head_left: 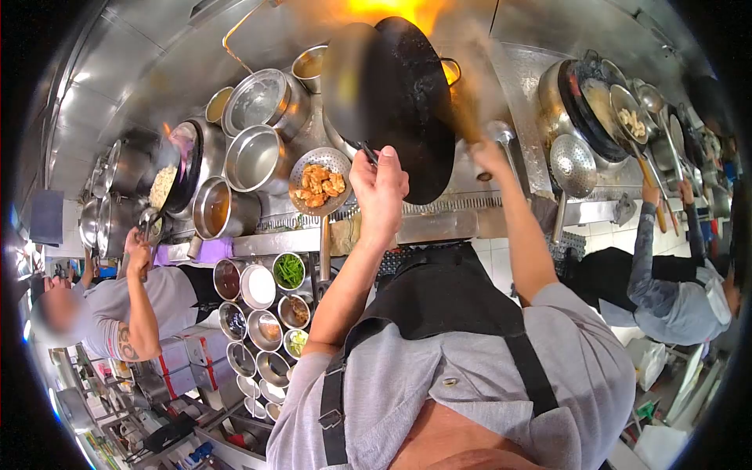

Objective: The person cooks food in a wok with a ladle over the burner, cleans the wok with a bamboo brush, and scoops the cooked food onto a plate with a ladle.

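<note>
A: Where's the wok (pixel 419 110)?

B: Over the stove, tipped steeply, with flame (pixel 399 11) rising beyond its far edge.

A: And the left hand (pixel 379 189)?

B: Wrapped round the wok's handle (pixel 368 153), thumb up.

A: What about the right hand (pixel 491 160)?

B: Fingers curled around a tool (pixel 484 176). Its end pokes out below the fist; the rest blurs beside the wok, so I can't tell its kind. A ladle (pixel 502 131) lies just beside that hand.

A: What's near the left wrist?

B: A skimmer (pixel 319 211) bearing browned pieces (pixel 319 185), with pots (pixel 254 159) behind it.

A: Below those?

B: Tubs (pixel 258 287) in rows, one full of chopped greens (pixel 289 271).

A: Anyone else?

B: A co-worker (pixel 153 301) at each side, this one on the left, the other (pixel 681 286) on the right.
</note>
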The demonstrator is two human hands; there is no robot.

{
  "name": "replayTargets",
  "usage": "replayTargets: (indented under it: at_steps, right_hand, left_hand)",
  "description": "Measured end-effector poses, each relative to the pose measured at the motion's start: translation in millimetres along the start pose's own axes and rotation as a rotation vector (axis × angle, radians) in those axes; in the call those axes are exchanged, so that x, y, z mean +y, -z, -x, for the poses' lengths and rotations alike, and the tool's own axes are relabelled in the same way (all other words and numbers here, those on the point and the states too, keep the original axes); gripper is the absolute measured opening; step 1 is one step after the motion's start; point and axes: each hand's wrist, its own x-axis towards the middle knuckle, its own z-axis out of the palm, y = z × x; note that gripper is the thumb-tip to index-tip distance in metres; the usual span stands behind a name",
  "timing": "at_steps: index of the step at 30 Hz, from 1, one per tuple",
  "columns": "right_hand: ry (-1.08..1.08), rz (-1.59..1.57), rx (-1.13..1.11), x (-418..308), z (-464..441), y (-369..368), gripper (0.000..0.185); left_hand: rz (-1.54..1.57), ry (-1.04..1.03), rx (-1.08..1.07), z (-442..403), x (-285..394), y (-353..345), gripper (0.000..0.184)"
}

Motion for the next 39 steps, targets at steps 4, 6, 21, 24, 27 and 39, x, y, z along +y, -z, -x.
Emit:
replayTargets:
  at_steps: [4,6,21,24,27,39]
  right_hand:
    - [0.061,-0.08,0.329,1.9,-3.0,4.5,0.064]
    - [0.104,-0.139,0.062,-42.1,14.6,-19.0,0.075]
    - [0.117,0.585,0.15,-71.2,49.3,122.4,0.079]
    - [0.243,0.869,-0.05,-155.0,70.0,96.6,0.078]
    - [0.502,1.019,-0.398,-174.2,40.0,85.6,0.079]
    - [0.256,0.733,-0.088,-150.5,-167.3,-60.3,0.04]
  left_hand:
    - [0.031,0.033,0.005,-3.8,1.9,-5.1,0.025]
    - [-0.005,0.045,-0.016,-3.1,3.3,-16.0,0.024]
    - [0.623,0.315,0.254,-67.3,-69.3,101.2,0.038]
    - [0.588,0.388,0.289,-78.3,-127.0,69.6,0.038]
    - [0.717,0.529,0.122,-92.5,-174.8,55.5,0.032]
    - [-1.397,-0.376,-0.322,-95.4,-171.4,19.3,0.016]
